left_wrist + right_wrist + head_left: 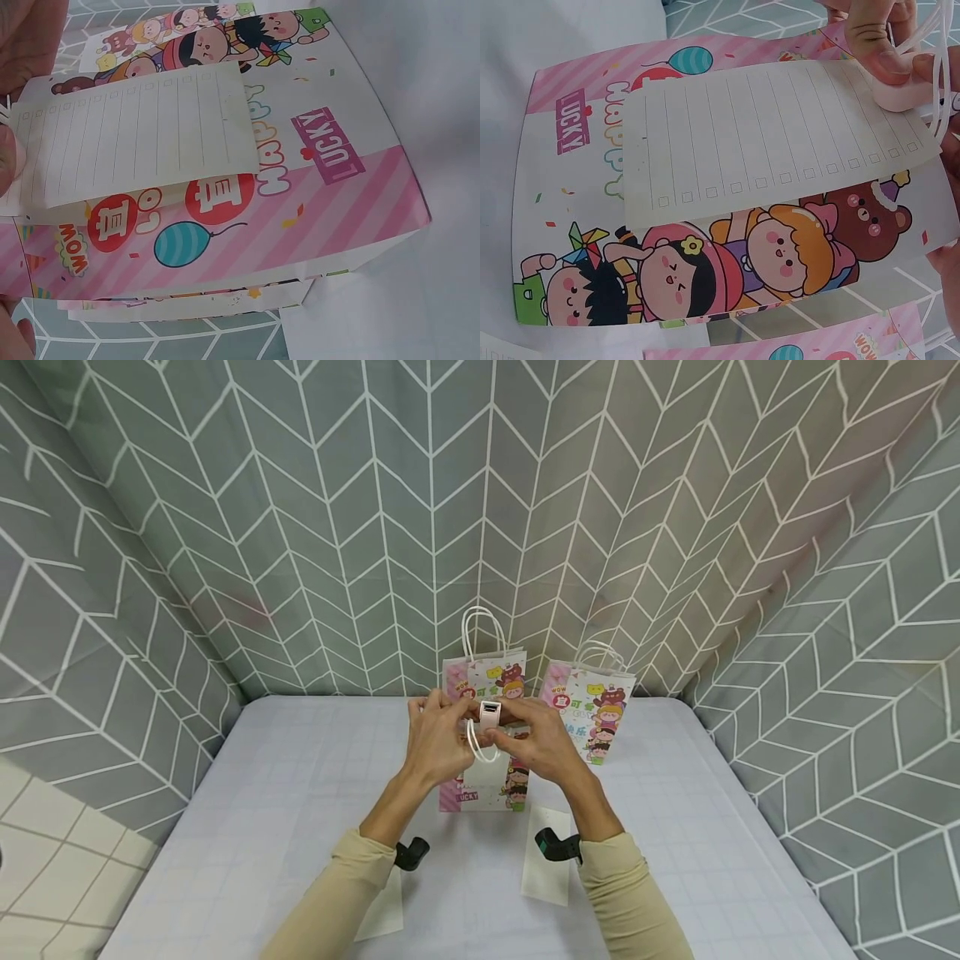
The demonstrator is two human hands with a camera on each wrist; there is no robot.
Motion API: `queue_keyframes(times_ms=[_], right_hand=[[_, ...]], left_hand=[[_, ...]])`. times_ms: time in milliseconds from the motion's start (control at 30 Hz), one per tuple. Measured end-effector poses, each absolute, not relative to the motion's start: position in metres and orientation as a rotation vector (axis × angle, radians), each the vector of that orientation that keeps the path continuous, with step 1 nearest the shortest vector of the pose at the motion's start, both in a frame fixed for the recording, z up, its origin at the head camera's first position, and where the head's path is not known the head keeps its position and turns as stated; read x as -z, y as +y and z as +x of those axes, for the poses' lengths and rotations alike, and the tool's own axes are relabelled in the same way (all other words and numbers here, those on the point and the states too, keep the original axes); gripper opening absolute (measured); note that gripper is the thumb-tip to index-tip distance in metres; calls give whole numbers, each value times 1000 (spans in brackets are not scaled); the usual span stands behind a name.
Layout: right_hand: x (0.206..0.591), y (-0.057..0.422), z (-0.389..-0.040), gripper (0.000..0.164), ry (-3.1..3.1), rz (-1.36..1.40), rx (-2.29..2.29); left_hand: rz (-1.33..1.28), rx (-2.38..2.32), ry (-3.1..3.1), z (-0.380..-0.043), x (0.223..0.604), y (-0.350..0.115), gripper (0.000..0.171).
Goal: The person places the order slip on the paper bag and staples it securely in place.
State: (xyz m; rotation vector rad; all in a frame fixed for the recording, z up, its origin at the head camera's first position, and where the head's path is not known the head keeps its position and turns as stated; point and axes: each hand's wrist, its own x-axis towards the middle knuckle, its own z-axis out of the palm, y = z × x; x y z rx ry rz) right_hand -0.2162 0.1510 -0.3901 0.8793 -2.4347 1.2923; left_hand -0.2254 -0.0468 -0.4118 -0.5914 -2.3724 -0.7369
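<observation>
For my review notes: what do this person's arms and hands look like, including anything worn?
Plain beige fabric sleeves cover both arms, ending short of the hands. A black, curved left device and a similar black right device sit by the cuffs, the right showing a green patch. The left hand and right hand are ungloved.

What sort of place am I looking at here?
Probably an improvised tabletop workspace or filming booth: grey curtains with a white zigzag pattern surround a white-covered table, where cartoon-printed paper bags stand.
</observation>
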Motion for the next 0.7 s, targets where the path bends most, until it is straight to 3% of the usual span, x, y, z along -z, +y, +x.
queue_keyframes(times_ms=[433, 700], right_hand=[[393, 150, -216, 44, -2455, 854, -1307], [392, 150, -212, 48, -2446, 850, -1367]], left_hand=[[-669, 862, -2374, -227, 419, -58, 50], [-686, 892, -2387, -225, 417, -59, 45]])
